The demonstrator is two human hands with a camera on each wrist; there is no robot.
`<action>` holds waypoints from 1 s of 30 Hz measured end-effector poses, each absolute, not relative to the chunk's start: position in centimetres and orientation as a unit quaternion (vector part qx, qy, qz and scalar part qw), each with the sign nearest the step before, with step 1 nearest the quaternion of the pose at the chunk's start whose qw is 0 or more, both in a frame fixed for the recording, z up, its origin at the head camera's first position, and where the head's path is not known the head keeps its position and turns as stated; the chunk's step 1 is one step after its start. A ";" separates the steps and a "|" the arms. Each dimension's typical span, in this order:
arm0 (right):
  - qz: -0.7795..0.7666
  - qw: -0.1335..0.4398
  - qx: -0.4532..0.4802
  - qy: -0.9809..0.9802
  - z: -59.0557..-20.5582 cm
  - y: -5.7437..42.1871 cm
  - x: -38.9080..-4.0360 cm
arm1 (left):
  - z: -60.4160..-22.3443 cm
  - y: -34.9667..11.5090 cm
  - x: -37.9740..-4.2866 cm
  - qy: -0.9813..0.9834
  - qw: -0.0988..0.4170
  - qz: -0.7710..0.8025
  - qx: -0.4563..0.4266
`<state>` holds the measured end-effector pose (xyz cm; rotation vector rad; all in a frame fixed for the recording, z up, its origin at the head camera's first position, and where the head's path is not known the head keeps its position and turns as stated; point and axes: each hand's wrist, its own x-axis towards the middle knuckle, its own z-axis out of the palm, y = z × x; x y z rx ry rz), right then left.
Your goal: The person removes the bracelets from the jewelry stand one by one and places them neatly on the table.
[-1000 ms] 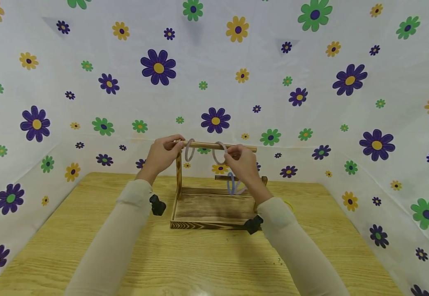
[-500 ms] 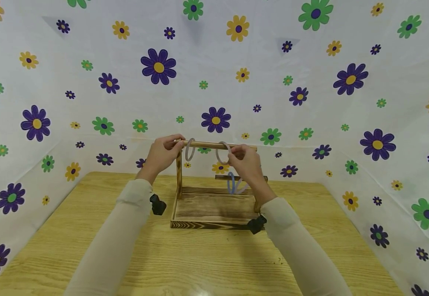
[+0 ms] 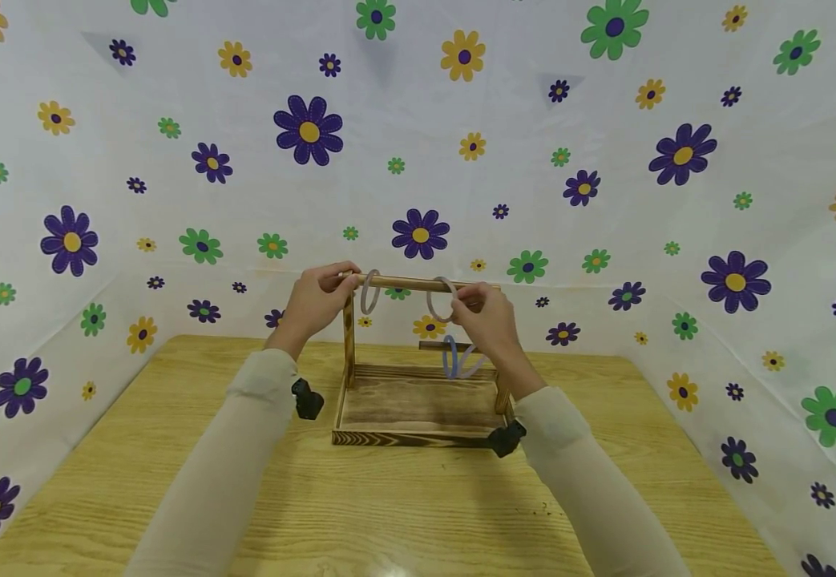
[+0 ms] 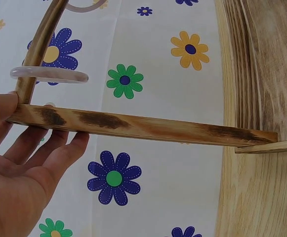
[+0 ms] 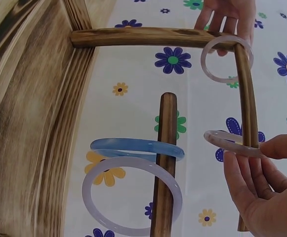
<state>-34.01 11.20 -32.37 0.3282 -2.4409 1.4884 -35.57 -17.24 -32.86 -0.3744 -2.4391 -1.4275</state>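
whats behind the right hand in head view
The upper bar, lower bar and lavender bangle run partly behind the right hand; it hides the lower bar's right end.

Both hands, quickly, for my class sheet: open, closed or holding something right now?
Left hand: holding the wooden stand at its upper corner.
Right hand: pinching a pale bangle around the top bar.

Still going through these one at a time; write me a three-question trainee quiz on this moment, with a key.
1. How many bangles are around the upper bar?
2. True or false: the left hand and right hand each pinch a bangle.
3. Fill in: on the lower bar, beside the lilac bangle, hangs a ____.

Key:
1. Two.
2. False; only the right does. The left holds the rack at its top corner.
3. Blue bangle.
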 end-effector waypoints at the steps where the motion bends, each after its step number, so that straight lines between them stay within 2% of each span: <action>1: 0.512 0.132 0.113 -0.841 -32.4 11.2 -34.0 | -32.9 -17.3 -35.6 -0.847 0.145 -0.494 -0.129; 30: 0.523 0.137 0.114 -0.833 -32.6 12.5 -34.0 | -32.7 -17.2 -35.5 -0.844 0.134 -0.504 -0.127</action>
